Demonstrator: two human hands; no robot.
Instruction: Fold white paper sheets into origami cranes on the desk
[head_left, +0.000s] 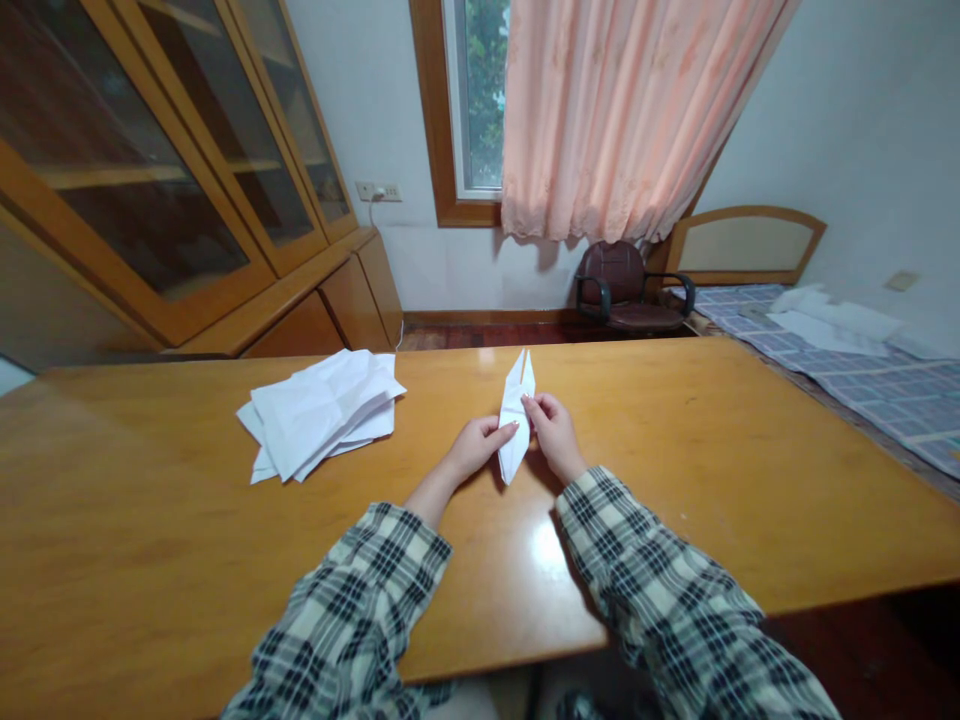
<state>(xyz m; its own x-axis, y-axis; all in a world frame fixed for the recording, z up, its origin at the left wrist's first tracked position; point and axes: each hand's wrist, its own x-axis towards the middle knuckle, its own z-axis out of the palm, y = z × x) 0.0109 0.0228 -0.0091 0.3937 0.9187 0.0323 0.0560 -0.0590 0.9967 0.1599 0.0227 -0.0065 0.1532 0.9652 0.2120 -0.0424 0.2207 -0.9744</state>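
A white folded paper point(514, 408), long and narrow with two pointed tips at its far end and one point at the near end, is held just above the table. My left hand point(480, 445) pinches its left edge, thumb lying on top. On the other side my right hand point(551, 428) grips the right edge higher up, with the thumb pressed on the face of the paper. The fingers beneath the paper are partly hidden. To the left, apart from both hands, lies a loose pile of white paper sheets point(322, 410), creased and overlapping.
The wooden table point(675, 450) spans the view. Behind it stand a glass-doored cabinet point(247, 170) at left, a dark red armchair point(630, 285) beneath a pink curtain point(600, 120), and a bed point(840, 360) with white papers on it at right.
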